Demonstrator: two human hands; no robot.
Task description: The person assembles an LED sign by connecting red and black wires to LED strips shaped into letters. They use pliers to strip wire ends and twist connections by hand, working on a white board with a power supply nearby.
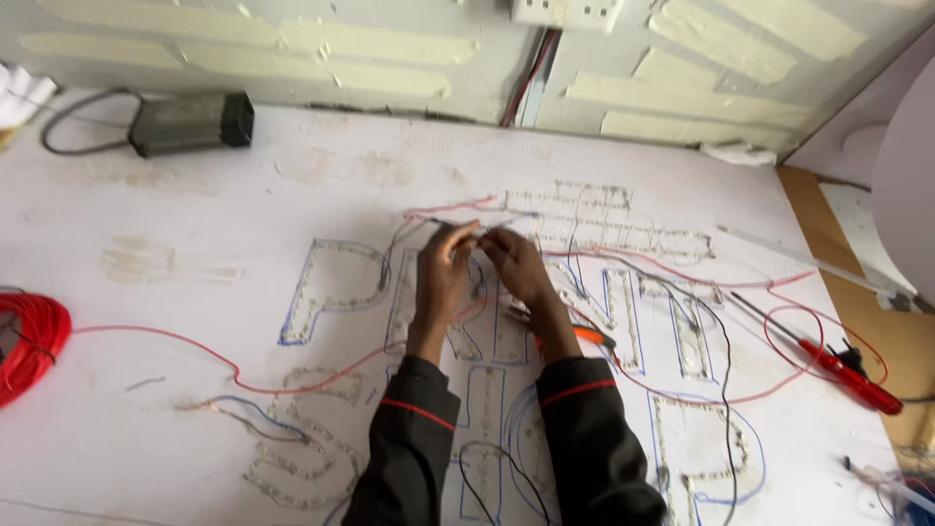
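My left hand (443, 278) and my right hand (516, 268) meet over the middle of a white board (195, 292). Each pinches a thin wire end (482, 229) between its fingertips, and the ends come together between the hands. Red wire (234, 368) and black wire (726, 390) run from there across the board. Under the hands lie large letter outlines drawn in blue and filled with strips of small lights (336, 282). Both sleeves are dark with a red stripe.
A black power box (190, 122) with a grey cable sits at the back left. A coil of red wire (29, 341) lies at the left edge. A red-handled screwdriver (847, 375) and orange-handled pliers (589, 336) lie to the right.
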